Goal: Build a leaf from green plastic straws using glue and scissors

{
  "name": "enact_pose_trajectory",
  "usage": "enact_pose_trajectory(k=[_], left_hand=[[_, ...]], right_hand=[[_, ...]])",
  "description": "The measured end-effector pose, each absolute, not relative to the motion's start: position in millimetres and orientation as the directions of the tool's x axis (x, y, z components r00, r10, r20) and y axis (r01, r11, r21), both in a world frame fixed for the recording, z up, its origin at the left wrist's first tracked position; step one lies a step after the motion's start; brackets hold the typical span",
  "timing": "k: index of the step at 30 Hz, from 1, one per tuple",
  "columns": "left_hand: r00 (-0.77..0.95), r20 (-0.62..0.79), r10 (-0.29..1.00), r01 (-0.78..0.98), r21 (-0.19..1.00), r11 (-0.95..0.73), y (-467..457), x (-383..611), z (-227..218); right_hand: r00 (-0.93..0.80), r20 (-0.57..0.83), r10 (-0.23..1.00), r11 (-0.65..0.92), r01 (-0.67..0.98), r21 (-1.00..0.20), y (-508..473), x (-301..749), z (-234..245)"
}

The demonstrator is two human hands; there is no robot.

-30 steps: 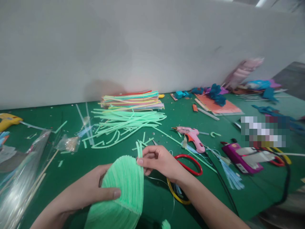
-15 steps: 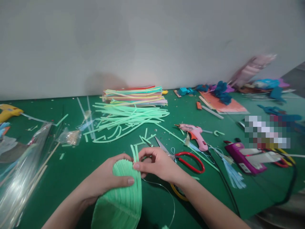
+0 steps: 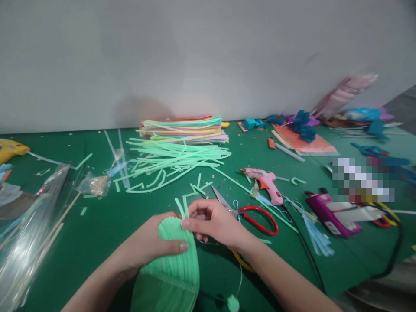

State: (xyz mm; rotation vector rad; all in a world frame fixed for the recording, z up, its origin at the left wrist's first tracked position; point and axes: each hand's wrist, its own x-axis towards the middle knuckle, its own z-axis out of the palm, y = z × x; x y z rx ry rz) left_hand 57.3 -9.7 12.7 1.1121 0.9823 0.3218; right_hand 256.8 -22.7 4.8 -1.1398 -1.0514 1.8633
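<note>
My left hand (image 3: 151, 240) is wrapped round a folded piece made of light green pipe cleaners (image 3: 177, 271) laid side by side, thumb across its front. At the top right edge of this piece, my right hand (image 3: 212, 221) pinches a green pipe cleaner (image 3: 186, 207); two free ends stick up there, spread apart. Part of the grip is hidden behind the fingers. A thin clear thread hangs below my right hand, and a small green tuft (image 3: 233, 303) lies near its lower end. Red-handled scissors (image 3: 258, 219) rest just beyond my right wrist.
Loose green pipe cleaners (image 3: 175, 156) lie in a heap before a multicoloured bundle (image 3: 185, 130) by the wall. A pink glue gun (image 3: 268, 184) with a black cord and a purple device (image 3: 329, 216) sit right. Plastic sleeves (image 3: 35, 229) and sticks lie left.
The green piece and my left hand have shifted slightly right. The two free ends now spread wider apart. The small green tuft has come further into view.
</note>
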Motion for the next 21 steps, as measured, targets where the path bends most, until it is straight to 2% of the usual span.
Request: enact_pose_trajectory(k=[7,12,16,19,21], left_hand=[[0.576,-0.491,0.654,0.232,0.865,0.445,-9.4,55.9,7.0],[0.485,-0.426,0.764,0.3,0.901,0.312,-5.0,52.6,13.6],[0.428,-0.411,0.805,0.476,0.86,0.185,6.6,34.7,21.7],[0.386,-0.379,0.841,0.643,0.764,0.049,15.1,20.7,18.9],[0.336,-0.314,0.888,0.691,0.723,-0.006,16.9,17.7,12.8]], right_hand=[[-0.356,-0.336,0.872,-0.405,-0.139,-0.904,-20.8,257.6,3.9],[-0.321,-0.278,0.905,-0.347,-0.179,-0.921,-18.0,258.9,5.1],[-0.262,-0.252,0.931,-0.328,-0.306,-0.894,-16.4,262.2,8.5],[-0.198,-0.245,0.949,-0.299,-0.328,-0.896,-16.0,264.5,8.8],[-0.183,-0.231,0.956,-0.281,-0.332,-0.9,-16.2,264.9,8.3]])
